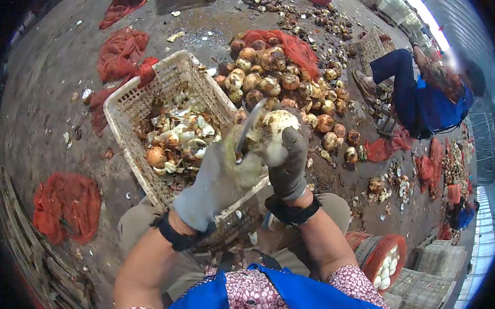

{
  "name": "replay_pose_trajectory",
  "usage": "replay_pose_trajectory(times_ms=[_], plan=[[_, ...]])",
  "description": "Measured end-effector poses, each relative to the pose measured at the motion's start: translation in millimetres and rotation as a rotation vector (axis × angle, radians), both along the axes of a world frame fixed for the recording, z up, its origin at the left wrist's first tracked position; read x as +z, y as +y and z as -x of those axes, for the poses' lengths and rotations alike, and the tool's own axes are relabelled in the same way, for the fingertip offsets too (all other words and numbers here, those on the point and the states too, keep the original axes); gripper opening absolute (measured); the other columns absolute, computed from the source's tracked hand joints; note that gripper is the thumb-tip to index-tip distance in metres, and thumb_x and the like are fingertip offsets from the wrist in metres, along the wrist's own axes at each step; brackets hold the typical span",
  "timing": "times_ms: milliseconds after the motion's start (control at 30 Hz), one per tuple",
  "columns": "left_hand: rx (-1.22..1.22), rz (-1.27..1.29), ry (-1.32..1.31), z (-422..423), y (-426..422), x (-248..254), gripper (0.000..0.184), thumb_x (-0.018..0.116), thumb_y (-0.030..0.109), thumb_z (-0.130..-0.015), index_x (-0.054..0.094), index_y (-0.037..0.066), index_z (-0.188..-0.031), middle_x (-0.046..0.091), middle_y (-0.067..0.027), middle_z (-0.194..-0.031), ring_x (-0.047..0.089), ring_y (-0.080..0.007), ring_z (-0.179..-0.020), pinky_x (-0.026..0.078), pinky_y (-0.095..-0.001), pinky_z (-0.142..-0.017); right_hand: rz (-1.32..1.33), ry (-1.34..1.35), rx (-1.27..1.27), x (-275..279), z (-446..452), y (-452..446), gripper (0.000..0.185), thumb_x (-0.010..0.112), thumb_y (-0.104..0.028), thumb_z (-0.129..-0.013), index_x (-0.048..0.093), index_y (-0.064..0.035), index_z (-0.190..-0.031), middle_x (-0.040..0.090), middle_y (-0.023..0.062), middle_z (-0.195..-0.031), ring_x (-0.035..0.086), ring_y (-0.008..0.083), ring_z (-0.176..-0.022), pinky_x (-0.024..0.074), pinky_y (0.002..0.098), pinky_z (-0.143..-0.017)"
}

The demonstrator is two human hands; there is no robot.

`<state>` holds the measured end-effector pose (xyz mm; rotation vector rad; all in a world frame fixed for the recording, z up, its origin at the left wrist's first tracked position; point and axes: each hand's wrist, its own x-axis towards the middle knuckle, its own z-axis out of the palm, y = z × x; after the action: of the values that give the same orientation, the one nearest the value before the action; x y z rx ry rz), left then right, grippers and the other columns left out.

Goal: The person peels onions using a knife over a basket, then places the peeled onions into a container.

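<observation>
My left hand [224,167], in a grey work glove and smeared by motion, is closed round a knife [252,121] whose blade points up. In my right hand [290,165], also gloved, is a pale, partly peeled onion [280,123], with the thumb pressed against its side. The knife blade is just left of the onion; whether they touch I cannot tell. Below and left of my hands stands a tilted-looking plastic crate [128,164] holding onion skins [189,131] and a brown onion [156,157]. A heap of unpeeled onions [270,87] lies beyond my hands.
Red mesh sacks [67,207] lie on the floor, and another [288,48] drapes the heap. A person in blue [426,103] sits at the right. Peeled onions [388,268] fill a red-netted container at lower right. Wooden planks [32,249] lie at lower left.
</observation>
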<state>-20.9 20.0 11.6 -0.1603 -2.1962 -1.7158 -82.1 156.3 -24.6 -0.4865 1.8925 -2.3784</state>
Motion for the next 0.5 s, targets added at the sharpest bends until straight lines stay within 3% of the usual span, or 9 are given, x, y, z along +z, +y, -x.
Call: replay_pose_trajectory(times_ms=[33,100,167,233,267,300,367,433,500], plan=[[0.003,-0.006,-0.001,2.2,-1.7,-4.2,0.056,0.07,0.013,-0.08,0.048,0.001,-0.13,0.064,-0.0207,-0.105,0.065,-0.0365,-0.091,0.053,-0.0394,-0.08,-0.014,-0.003,0.017,-1.4,-1.1,-1.1,0.043,0.056,-0.033,-0.09,0.052,-0.0066,-0.123,0.061,0.0045,-0.105,0.061,0.0135,-0.091,0.0512,0.0282,-0.078],[0.044,0.243,-0.107,6.8,-8.5,-16.1,0.06,0.069,0.016,-0.081,0.045,0.0,-0.134,0.065,-0.0222,-0.104,0.065,-0.0381,-0.092,0.053,-0.0405,-0.08,0.031,0.064,-0.063,-0.4,2.9,-9.8,0.037,0.053,-0.036,-0.093,0.055,-0.0083,-0.118,0.062,0.0031,-0.1,0.062,0.0126,-0.087,0.0526,0.0286,-0.075],[0.12,0.297,-0.215,15.3,-18.5,-24.2,0.061,0.068,0.019,-0.083,0.042,0.0,-0.136,0.065,-0.023,-0.104,0.065,-0.0387,-0.094,0.053,-0.0419,-0.08,0.28,-0.374,0.078,-8.6,9.1,-7.1,0.036,0.051,-0.04,-0.094,0.058,-0.009,-0.112,0.063,0.0024,-0.098,0.063,0.0131,-0.086,0.0535,0.0299,-0.075],[0.228,0.157,0.005,31.8,-27.6,-53.6,0.048,0.06,0.013,-0.086,0.047,0.006,-0.132,0.066,-0.0218,-0.097,0.067,-0.0342,-0.084,0.054,-0.039,-0.068,0.33,-0.429,0.114,2.4,8.9,-3.7,0.038,0.05,-0.042,-0.095,0.058,-0.008,-0.11,0.063,0.0025,-0.099,0.064,0.0141,-0.087,0.054,0.0304,-0.076],[0.299,0.454,-0.211,20.7,-28.6,-18.0,0.048,0.061,0.015,-0.087,0.046,0.006,-0.132,0.066,-0.0219,-0.101,0.067,-0.035,-0.087,0.054,-0.0385,-0.07,0.38,-0.463,0.119,7.6,8.0,-1.3,0.039,0.049,-0.043,-0.095,0.058,-0.0077,-0.111,0.064,0.0028,-0.099,0.064,0.0155,-0.088,0.0539,0.0315,-0.078],[0.294,0.45,-0.205,17.4,-27.6,-7.1,0.048,0.061,0.015,-0.087,0.046,0.006,-0.132,0.066,-0.0219,-0.101,0.067,-0.035,-0.087,0.054,-0.0385,-0.07,0.43,-0.496,0.126,10.6,9.1,1.6,0.04,0.049,-0.043,-0.096,0.058,-0.0073,-0.112,0.064,0.0032,-0.099,0.064,0.0168,-0.09,0.0539,0.0326,-0.08],[0.348,0.472,-0.203,13.6,-28.4,1.1,0.044,0.062,0.028,-0.09,0.048,0.009,-0.127,0.066,-0.0242,-0.093,0.064,-0.044,-0.084,0.052,-0.0473,-0.072,0.44,-0.436,0.104,4.8,17.1,7.9,0.043,0.048,-0.044,-0.095,0.058,-0.0072,-0.115,0.064,0.005,-0.101,0.064,0.0198,-0.095,0.0528,0.0351,-0.086],[0.27,0.415,-0.139,4.7,-22.6,-7.8,0.034,0.06,0.026,-0.09,0.052,0.01,-0.12,0.066,-0.0231,-0.089,0.063,-0.0444,-0.082,0.052,-0.0478,-0.07,0.484,-0.482,0.159,10.0,18.8,13.7,0.046,0.048,-0.046,-0.094,0.057,-0.0064,-0.117,0.064,0.0071,-0.104,0.064,0.0217,-0.099,0.0513,0.0367,-0.091],[-0.022,0.371,-0.21,-6.8,-11.9,-8.2,0.03,0.06,0.025,-0.09,0.056,0.009,-0.115,0.066,-0.0208,-0.087,0.064,-0.042,-0.082,0.051,-0.0478,-0.069,0.46,-0.423,0.149,14.9,20.5,14.6,0.047,0.047,-0.046,-0.095,0.057,-0.0058,-0.116,0.065,0.0081,-0.105,0.063,0.0217,-0.101,0.0517,0.0367,-0.09]])
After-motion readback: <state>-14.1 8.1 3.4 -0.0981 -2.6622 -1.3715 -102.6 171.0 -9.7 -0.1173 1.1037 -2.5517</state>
